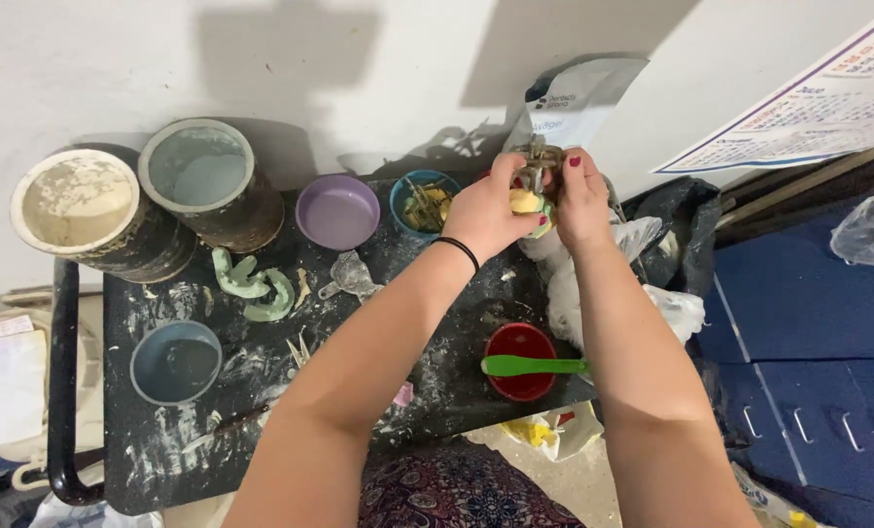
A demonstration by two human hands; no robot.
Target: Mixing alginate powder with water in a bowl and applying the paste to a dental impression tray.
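Both my hands are raised at the back of a dark, plaster-spattered table (143, 460). Together they grip a small metal hinged frame (537, 161) with a yellow and green cast (527, 202) set in it. My left hand (486, 210), a black band on its wrist, holds it from the left. From the right, my right hand (582, 200) with red nails pinches the frame. Below them a red bowl (521, 386) stands with a green spatula (533, 366) laid across it.
Two large crusted tubs (85, 210) (207, 176) stand at the back left. A purple bowl (337, 211), a teal bowl (422, 200), a grey-blue bowl (175, 362), green tray pieces (256, 286) and a metal tray (351, 276) lie on the table. White bags (579, 98) and plastic (652, 293) sit right.
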